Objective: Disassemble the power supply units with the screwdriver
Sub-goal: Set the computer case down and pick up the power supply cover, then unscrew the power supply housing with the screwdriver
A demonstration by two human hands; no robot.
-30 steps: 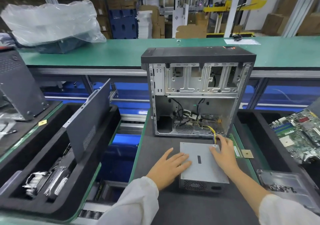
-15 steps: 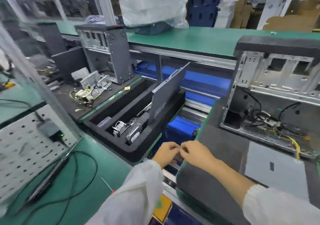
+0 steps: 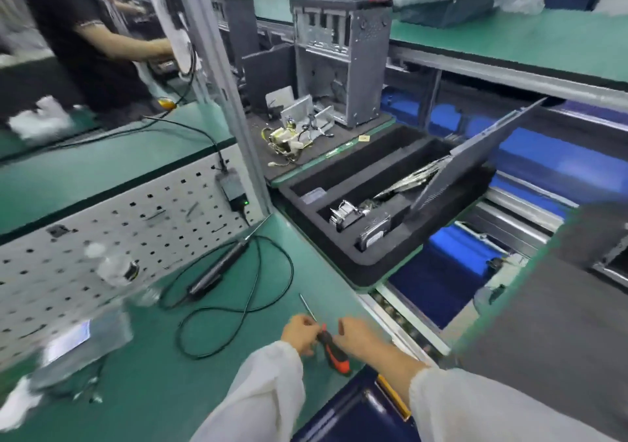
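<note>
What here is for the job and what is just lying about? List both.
For the job: screwdriver, left hand, right hand.

Lying about: corded tool, water bottle, foam tray, computer case, loose wires.

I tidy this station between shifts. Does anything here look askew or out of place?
Yes. A dark side panel leans tilted in the black foam tray rather than lying flat. A loose tangle of cables sprawls on the mat beside the open computer case. The frame is blurred, so finer faults cannot be judged.
</note>
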